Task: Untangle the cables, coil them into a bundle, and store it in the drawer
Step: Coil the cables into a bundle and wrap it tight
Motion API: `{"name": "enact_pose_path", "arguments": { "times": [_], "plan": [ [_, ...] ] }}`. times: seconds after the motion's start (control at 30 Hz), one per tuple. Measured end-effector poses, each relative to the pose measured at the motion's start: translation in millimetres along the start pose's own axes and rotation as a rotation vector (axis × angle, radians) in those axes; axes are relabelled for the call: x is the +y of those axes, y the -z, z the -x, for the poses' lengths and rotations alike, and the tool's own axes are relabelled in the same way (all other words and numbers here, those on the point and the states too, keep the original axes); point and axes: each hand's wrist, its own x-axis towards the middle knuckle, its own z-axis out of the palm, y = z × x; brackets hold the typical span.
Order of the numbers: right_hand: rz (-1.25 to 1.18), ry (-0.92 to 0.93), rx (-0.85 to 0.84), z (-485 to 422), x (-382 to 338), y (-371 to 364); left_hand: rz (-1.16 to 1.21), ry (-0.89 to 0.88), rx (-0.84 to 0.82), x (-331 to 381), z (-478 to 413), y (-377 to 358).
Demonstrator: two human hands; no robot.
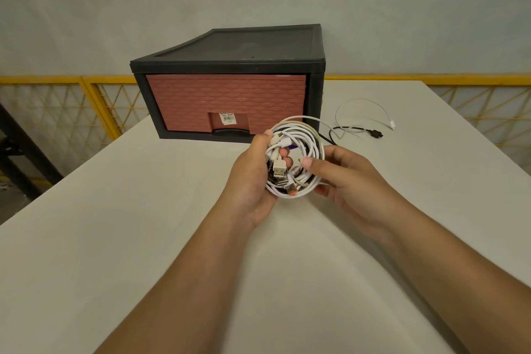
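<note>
2 hands hold the coil of cables above the bench: left hand closed on its side, right hand pinching the other. 2 loose ends trail beyond the right hand. Coiling seems nearly finished; next, wind these in, then open the shut drawer just beyond the hands.

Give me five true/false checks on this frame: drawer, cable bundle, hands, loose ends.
1. The drawer is shut. True.
2. Both hands hold the cable bundle. True: left hand and right hand grip opposite sides.
3. The bundle lies on the table. False: it is held above it.
4. All cable ends are coiled in. False: a white end and a black end trail on the table right of the drawer box.
5. The drawer front is blue. False: brick-red.
</note>
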Motion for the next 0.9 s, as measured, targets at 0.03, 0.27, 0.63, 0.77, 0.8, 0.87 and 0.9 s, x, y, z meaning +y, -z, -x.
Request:
{"name": "enact_pose_path", "arguments": {
  "times": [0.03,0.27,0.63,0.77,0.8,0.87,0.9],
  "plan": [
    [-0.024,-0.003,-0.010,-0.5,0.2,0.7,0.003,-0.001,0.004,0.2,-0.1,0.1],
    [-0.047,-0.006,-0.019,-2.3,0.1,5.1,-0.011,0.009,0.028,-0.5,0.2,0.0],
    [0.076,0.109,0.010,-0.7,6.2,-5.5,-0.079,-0.012,0.008,-3.1,3.7,-7.1],
    [-0.033,0.017,-0.075,-1.9,5.6,1.8,-0.058,0.004,0.002,-1.4,1.6,-3.8],
    [-0.050,0.001,-0.057,-2.6,6.0,3.4,-0.046,0.009,0.006,-0.8,0.5,-2.4],
    [0.035,0.077,0.071,-3.9,6.5,5.4,-0.014,0.009,0.025,-0.1,-2.0,0.7],
    [0.175,0.189,0.167,-4.0,6.3,6.3,0.007,0.009,0.041,-0.4,-4.0,2.5]
  ]
}}
